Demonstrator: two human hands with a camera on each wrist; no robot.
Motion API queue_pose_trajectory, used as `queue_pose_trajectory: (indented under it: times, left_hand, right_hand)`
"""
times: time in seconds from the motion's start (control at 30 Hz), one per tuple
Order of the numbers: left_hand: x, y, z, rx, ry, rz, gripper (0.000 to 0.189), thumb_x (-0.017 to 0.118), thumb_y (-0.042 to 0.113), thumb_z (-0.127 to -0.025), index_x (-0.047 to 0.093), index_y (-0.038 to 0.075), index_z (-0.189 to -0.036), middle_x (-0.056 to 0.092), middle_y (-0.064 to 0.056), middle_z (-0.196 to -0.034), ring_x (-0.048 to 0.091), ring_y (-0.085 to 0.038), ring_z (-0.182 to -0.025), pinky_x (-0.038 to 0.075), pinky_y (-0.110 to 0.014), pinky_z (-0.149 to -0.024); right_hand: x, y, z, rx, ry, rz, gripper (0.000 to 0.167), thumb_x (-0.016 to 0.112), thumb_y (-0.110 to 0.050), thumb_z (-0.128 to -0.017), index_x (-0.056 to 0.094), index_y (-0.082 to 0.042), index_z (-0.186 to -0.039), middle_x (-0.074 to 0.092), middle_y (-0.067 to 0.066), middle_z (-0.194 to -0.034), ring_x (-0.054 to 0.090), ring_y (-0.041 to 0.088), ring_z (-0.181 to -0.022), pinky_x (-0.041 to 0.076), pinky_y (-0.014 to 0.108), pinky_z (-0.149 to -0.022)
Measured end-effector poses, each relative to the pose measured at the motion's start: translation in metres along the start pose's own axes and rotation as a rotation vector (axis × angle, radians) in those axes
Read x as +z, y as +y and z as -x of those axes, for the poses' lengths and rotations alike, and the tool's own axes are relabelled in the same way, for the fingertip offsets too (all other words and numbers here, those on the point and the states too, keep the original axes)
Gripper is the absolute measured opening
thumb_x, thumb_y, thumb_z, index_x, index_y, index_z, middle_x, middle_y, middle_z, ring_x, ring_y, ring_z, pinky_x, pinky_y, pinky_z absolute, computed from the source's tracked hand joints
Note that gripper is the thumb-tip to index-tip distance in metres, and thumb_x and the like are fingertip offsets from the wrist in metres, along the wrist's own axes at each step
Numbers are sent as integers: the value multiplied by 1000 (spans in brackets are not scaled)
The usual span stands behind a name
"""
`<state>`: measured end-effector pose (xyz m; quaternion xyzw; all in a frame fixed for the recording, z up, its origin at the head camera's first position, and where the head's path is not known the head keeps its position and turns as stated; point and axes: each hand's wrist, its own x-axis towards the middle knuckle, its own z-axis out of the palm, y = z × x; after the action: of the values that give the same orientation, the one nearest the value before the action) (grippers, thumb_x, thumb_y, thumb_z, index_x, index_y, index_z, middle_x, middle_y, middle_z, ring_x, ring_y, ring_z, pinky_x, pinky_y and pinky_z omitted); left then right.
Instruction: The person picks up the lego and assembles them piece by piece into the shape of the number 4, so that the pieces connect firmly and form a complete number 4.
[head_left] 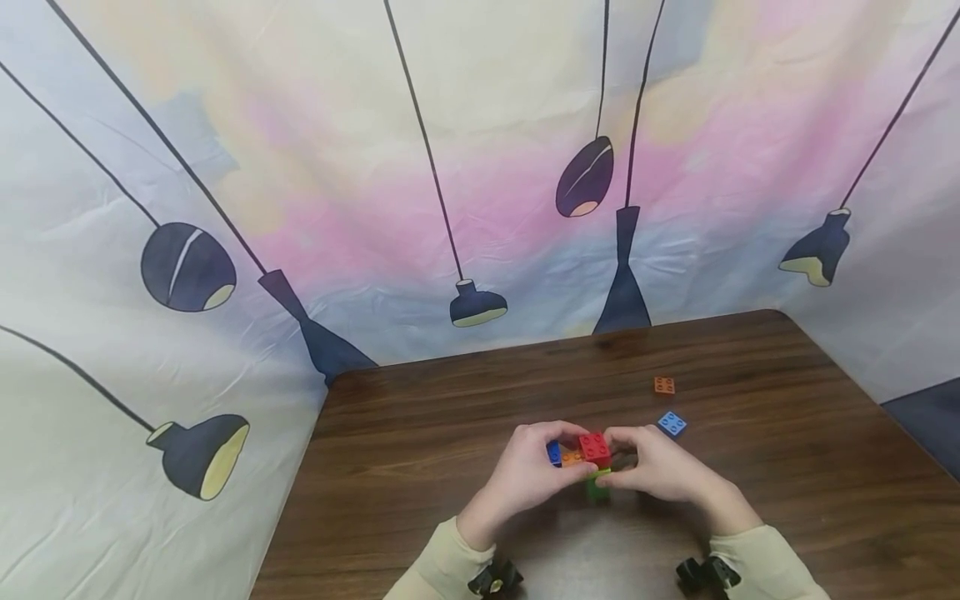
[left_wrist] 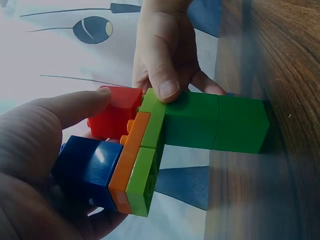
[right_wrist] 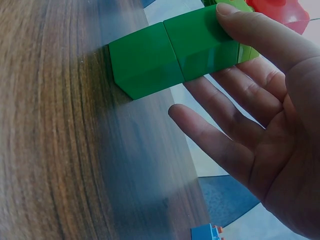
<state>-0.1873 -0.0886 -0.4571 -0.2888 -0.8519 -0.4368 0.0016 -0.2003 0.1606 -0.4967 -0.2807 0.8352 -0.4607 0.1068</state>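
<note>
Both hands hold one stack of toy building bricks. At its base two green bricks (left_wrist: 192, 120) form a column, the lower one close to the tabletop. Flat lime pieces (left_wrist: 142, 177) lie over the column, with an orange plate (left_wrist: 129, 160) above them. On top sit a red brick (head_left: 595, 448) and, to the left, a dark blue brick (left_wrist: 87, 167). My left hand (head_left: 525, 467) grips the upper bricks, thumb against the red one, fingers partly hidden behind the blue. My right hand (head_left: 660, 462) pinches the stack near the upper green brick, its thumb over the lime edge.
A loose light blue brick (head_left: 672, 424) lies on the wooden table (head_left: 450, 400) just beyond the right hand. Farther back is a small orange brick (head_left: 664, 385). A cloth printed with hanging lamps (head_left: 480, 183) rises behind the table.
</note>
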Motion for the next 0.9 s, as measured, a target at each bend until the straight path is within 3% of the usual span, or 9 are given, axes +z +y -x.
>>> queue_pose_trajectory:
  times: [0.3, 0.63, 0.9]
  left_hand:
    - [3, -1, 0, 35, -5, -46, 31, 93, 27, -87, 81, 17, -114, 76, 15, -101, 67, 2, -91, 54, -17, -80]
    - [0, 5, -2, 15, 0, -126, 30, 92, 33, -87, 82, 18, -111, 77, 15, -96, 65, 4, -86, 52, -17, -75]
    - [1, 1, -2, -2, -19, -125, 32, 90, 35, -89, 81, 18, -114, 76, 16, -97, 64, 6, -85, 51, -16, -74]
  right_hand:
    - [0, -1, 0, 0, 8, 16, 26, 88, -36, -92, 71, -26, -108, 76, -18, -105, 72, 8, -103, 58, 36, -92]
    - [-1, -2, 0, 2, 12, 43, 26, 87, -38, -92, 71, -27, -108, 76, -19, -105, 71, 7, -104, 57, 37, -92]
    - [0, -1, -1, 6, 1, 2, 26, 88, -35, -91, 70, -23, -107, 76, -16, -105, 72, 8, -102, 59, 31, -90]
